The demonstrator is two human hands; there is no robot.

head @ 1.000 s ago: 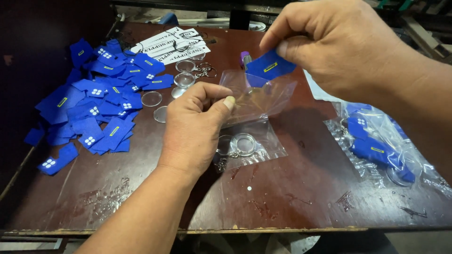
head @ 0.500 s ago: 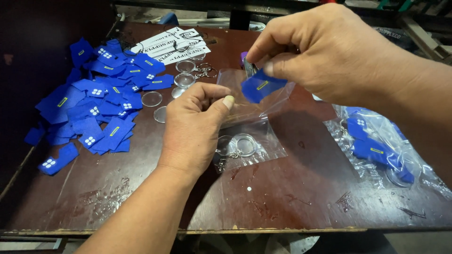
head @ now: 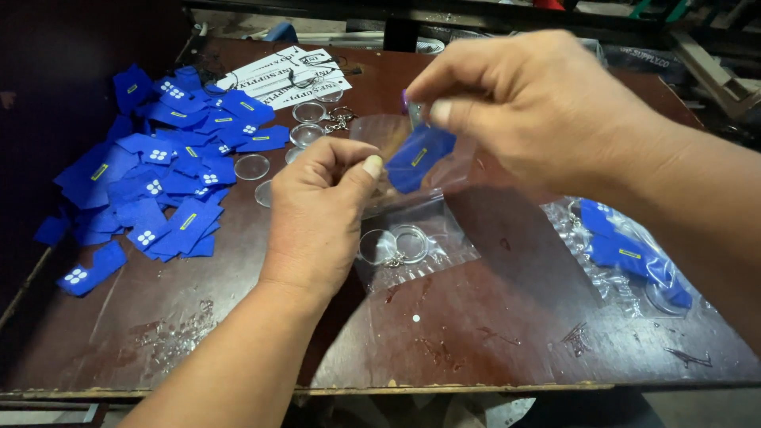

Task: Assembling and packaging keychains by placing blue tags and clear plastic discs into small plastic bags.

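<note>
One blue tag (head: 420, 158) sits half inside a small clear bag (head: 412, 150), held just above the brown table (head: 491, 333); the right hand (head: 539, 111) pinches the tag from 1 o'clock while the left hand (head: 321, 202) grips the bag's mouth at 8 o'clock. This looks like the bagging step, and next the tag wants pushing fully in without the thin film collapsing. More loose blue tags (head: 158, 182) lie heaped at 9 o'clock, and finished bags (head: 626, 254) rest at 4 o'clock.

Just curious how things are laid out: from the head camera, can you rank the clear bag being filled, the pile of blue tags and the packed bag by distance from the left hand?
From the left hand:
1. Clear bag, pinched in its fingers.
2. Pile of blue tags, to its left.
3. Packed bag, far right.
</note>
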